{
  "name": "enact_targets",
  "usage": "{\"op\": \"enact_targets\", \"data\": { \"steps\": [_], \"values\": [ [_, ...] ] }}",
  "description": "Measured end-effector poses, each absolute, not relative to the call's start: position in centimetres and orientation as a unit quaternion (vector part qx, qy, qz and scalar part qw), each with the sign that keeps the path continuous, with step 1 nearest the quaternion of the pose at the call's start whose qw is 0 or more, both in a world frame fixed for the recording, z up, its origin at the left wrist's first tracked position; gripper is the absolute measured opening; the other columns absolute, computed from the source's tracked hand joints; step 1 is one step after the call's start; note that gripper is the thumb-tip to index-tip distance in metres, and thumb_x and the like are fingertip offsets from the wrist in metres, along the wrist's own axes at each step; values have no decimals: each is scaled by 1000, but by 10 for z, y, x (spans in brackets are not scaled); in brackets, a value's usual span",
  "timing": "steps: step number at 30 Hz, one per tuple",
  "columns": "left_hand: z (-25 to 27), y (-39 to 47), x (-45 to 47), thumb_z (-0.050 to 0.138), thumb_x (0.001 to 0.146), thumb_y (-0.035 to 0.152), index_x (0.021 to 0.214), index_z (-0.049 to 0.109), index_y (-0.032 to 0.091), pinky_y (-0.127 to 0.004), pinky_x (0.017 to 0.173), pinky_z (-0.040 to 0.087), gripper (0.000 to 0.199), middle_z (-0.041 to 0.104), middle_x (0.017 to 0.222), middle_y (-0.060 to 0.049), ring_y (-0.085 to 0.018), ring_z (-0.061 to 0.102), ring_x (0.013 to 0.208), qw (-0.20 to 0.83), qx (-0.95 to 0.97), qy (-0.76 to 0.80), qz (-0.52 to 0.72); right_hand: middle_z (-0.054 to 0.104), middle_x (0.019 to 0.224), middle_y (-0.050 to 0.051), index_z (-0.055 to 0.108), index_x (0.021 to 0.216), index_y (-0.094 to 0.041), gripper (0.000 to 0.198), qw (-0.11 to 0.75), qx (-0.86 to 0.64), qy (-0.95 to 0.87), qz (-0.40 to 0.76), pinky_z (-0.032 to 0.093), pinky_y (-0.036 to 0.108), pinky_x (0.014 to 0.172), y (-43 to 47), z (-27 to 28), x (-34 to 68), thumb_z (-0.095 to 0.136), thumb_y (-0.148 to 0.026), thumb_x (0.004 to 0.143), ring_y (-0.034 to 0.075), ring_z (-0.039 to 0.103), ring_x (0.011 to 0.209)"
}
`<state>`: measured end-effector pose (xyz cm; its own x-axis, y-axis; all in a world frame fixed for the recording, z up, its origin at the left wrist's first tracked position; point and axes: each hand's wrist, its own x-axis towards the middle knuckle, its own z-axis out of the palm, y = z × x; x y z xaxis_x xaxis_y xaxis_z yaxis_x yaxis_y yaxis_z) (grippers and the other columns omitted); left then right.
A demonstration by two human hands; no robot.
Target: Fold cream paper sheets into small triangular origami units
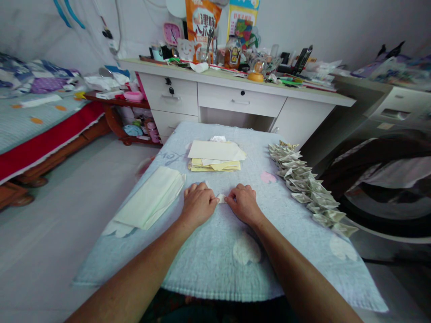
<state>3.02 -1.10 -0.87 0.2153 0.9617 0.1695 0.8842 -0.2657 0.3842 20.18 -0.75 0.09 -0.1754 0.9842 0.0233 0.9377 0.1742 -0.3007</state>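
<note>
Between my two hands lies a small piece of folded pale paper on the cloth-covered table. My left hand has its thumb and fingers pressed on the paper's left side, and my right hand pinches its right side. Most of the paper is hidden under the fingers. Just beyond the hands sits a stack of white and yellow paper sheets. To the left is a folded bundle of pale green-white paper. Several folded, pointed paper pieces stand in rows along the right side.
A light blue quilted cloth covers the table. Behind it stands a white desk crowded with jars, an orange bag and a pink clock. A washing machine is at the right, a bed at the left.
</note>
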Motion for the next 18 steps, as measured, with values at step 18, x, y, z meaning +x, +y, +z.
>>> {"op": "enact_targets", "data": {
  "steps": [18],
  "values": [
    [-7,-4,22,64,77,38,70,67,23,-40,82,35,17,61,92,-4,-25,49,94,150,730,629,221,62,94,8,68,79,-20,22,94,-637,-758,108,30,33,74,-8,4,201,57,-37,88,24,48,92]
  ]
}}
